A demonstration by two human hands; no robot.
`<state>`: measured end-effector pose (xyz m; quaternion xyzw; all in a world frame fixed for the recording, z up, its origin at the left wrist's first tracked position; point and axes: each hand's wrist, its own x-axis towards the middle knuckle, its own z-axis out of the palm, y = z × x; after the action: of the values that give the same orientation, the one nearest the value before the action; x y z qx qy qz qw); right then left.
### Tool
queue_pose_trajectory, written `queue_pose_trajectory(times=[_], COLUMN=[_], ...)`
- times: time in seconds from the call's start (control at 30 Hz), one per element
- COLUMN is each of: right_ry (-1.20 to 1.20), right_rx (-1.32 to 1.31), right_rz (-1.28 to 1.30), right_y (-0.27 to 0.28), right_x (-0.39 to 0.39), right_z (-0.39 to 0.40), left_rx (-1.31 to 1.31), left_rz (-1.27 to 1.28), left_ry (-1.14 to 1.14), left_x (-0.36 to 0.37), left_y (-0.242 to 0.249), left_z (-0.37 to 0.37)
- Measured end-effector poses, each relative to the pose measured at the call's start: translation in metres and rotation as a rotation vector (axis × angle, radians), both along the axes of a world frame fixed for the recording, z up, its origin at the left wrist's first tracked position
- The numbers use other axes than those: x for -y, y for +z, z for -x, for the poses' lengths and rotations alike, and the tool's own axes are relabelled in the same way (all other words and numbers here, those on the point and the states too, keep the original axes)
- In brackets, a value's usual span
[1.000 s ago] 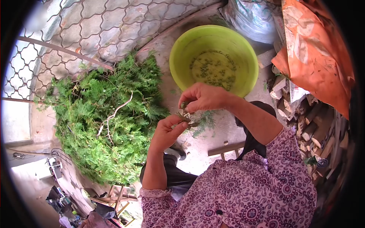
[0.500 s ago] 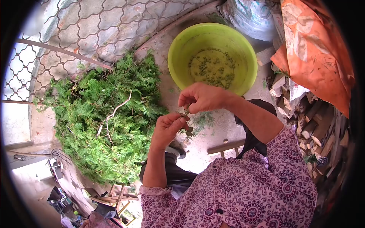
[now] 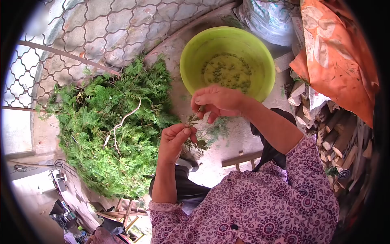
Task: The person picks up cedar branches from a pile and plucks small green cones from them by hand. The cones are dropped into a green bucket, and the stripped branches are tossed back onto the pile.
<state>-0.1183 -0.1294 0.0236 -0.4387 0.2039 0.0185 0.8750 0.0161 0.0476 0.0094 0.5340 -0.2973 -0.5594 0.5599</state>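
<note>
My left hand point(image 3: 172, 142) pinches a small green sprig point(image 3: 196, 144) between thumb and fingers; its leafy, partly brownish end hangs below the fingertips. Just above and to the right, my right hand point(image 3: 219, 101) has its fingers curled at the sprig's upper tip, slightly blurred. Behind the right hand stands a yellow-green basin point(image 3: 187, 61), with many small round green cones or berries point(image 3: 227, 71) scattered over its bottom. To the left of my hands lies a large heap of green conifer branches point(image 3: 109, 134), with a bare pale twig point(image 3: 120, 122) on top.
A wavy metal grille point(image 3: 118, 28) runs behind the heap. At the right are stacked firewood point(image 3: 341, 136), an orange sack point(image 3: 337, 53) and a white sack point(image 3: 268, 22). Some loose greenery point(image 3: 218, 129) lies on the floor before the basin. Wooden furniture pieces point(image 3: 126, 211) stand lower left.
My left hand has moved slightly left and down with the sprig. My right hand has lifted a little, its fingers loosening from the earlier tighter pinch, and the hands are farther apart.
</note>
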Motion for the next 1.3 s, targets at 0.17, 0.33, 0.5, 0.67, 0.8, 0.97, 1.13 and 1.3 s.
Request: queue_pose_trajectory(times=[0.17,0.33,0.5,0.67,0.8,0.97,1.13,1.3], right_ry=[0.106,0.138,0.091,-0.073,-0.049,0.093,0.082,0.129], right_rx=[0.075,0.08,0.109,-0.026,-0.088,0.094,0.118,0.143], right_rz=[0.046,0.078,0.172,1.277,0.443,0.247,0.457,0.649], right_y=[-0.007,-0.009,-0.016,-0.028,-0.007,-0.01,-0.008,-0.017], right_x=[-0.007,-0.011,-0.015,-0.018,-0.005,-0.007,-0.009,-0.014], right_z=[-0.002,-0.004,-0.009,-0.01,-0.007,-0.008,-0.008,-0.009], left_rx=[-0.053,-0.016,-0.006,0.097,0.129,0.071,0.077,0.082], left_rz=[0.016,-0.015,-0.015,-0.01,-0.049,-0.082,-0.079,-0.082], left_ry=[0.019,0.015,-0.004,-0.073,-0.008,-0.032,-0.046,-0.06], left_x=[-0.002,-0.003,0.0,-0.002,-0.005,-0.001,-0.001,-0.001], left_y=[0.003,-0.002,-0.006,-0.004,-0.005,-0.007,-0.007,-0.007], left_z=[-0.003,-0.002,-0.002,0.001,-0.002,0.0,-0.001,0.001])
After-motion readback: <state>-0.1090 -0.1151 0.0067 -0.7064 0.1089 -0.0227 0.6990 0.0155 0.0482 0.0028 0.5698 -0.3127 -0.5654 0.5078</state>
